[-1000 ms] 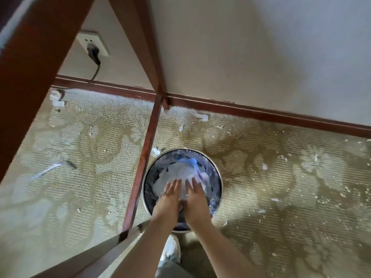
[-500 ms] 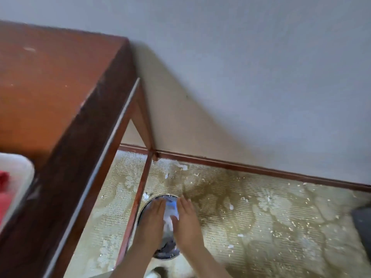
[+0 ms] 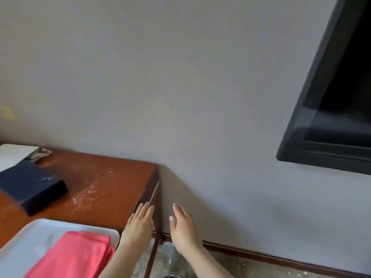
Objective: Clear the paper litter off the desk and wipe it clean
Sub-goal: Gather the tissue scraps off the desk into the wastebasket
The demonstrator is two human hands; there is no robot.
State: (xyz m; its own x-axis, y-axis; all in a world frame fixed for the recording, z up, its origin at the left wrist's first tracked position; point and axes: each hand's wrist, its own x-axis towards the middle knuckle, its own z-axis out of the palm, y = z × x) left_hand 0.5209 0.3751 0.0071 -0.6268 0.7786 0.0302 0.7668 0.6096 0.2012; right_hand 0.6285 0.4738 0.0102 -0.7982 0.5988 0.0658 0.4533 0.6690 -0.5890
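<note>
The left hand (image 3: 138,227) is held flat with fingers straight and nothing in it, just off the desk's right end; the right hand (image 3: 183,229) is likewise spread and empty, a little further right, over the floor. A second ago both hands were pressed down into a round bin on the carpet; they have since been raised clear of it and the view has been lifted to the desk (image 3: 112,189), so the litter is judged to have been dropped and packed down, and the wiping is judged to be the step left. Pale dust and fine crumbs (image 3: 86,194) are still scattered on the desktop between the dark blue box (image 3: 32,186) and the right edge. The pink cloth (image 3: 74,255), taken to be the wiper, is lying folded in the white tray (image 3: 32,239) at the near left; its long axis is seen to run from near left to far right, its far end pointing towards the left hand.
</note>
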